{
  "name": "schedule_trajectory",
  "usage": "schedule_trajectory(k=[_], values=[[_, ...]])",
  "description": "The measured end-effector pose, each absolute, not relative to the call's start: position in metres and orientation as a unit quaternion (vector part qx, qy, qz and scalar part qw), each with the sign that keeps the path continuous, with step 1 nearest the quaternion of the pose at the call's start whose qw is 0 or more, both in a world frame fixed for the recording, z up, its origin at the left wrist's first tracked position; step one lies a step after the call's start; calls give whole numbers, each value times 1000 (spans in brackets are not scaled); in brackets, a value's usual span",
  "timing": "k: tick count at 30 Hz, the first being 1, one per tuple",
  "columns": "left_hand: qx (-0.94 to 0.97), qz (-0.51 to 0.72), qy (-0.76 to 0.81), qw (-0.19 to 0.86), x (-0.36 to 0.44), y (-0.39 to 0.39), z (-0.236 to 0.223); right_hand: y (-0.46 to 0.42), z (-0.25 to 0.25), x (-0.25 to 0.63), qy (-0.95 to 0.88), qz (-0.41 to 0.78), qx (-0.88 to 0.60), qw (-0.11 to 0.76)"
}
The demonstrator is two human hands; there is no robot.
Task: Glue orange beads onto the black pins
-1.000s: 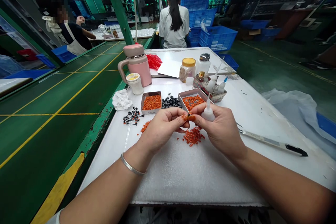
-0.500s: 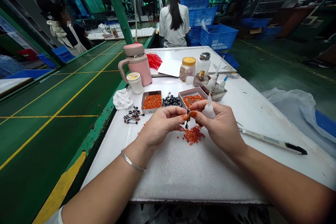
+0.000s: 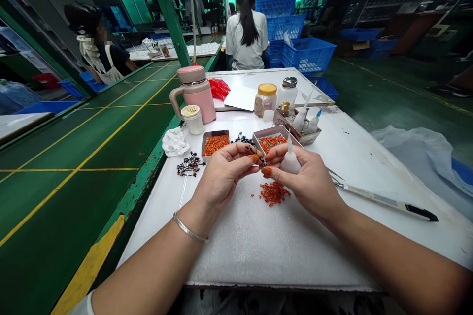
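My left hand (image 3: 226, 166) pinches a small black stick-like part (image 3: 263, 162) between thumb and fingertips. Cradled in my right hand (image 3: 308, 177) is a white squeeze bottle (image 3: 290, 161), its thin nozzle pointing up. The thumb and forefinger of that hand are close to the black part's end; whether they touch it I cannot tell. Below the fingers lies a loose pile of small orange pieces (image 3: 274, 193). Behind the hands are two trays of orange pieces, a left tray (image 3: 204, 150) and a right tray (image 3: 256, 137), with a heap of black parts (image 3: 243, 139) between them, partly hidden.
Several black parts with orange bits (image 3: 189, 164) lie left, near a crumpled white cloth (image 3: 175, 141). A pink mug (image 3: 201, 98), a white tub (image 3: 192, 120), a yellow-lidded jar (image 3: 265, 100) and a box of bottles (image 3: 308, 136) stand behind. Tweezers (image 3: 342, 186) and a pen-like tool (image 3: 388, 201) lie right.
The black part has turned from hanging upright to lying nearly level in my left fingers. My right thumb and forefinger have spread apart, and the bottle has shifted slightly left and down.
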State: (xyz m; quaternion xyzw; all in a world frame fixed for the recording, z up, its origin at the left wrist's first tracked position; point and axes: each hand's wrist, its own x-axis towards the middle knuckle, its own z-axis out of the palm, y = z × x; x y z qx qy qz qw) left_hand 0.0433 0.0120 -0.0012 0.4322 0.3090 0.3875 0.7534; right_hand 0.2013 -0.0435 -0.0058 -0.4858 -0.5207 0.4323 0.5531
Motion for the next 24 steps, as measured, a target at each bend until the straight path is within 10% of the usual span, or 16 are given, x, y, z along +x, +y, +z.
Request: schedule_trajectory(k=[24], values=[[457,264,312,790,42,13,-2,-44,-4,209,-631,262,-514,519]])
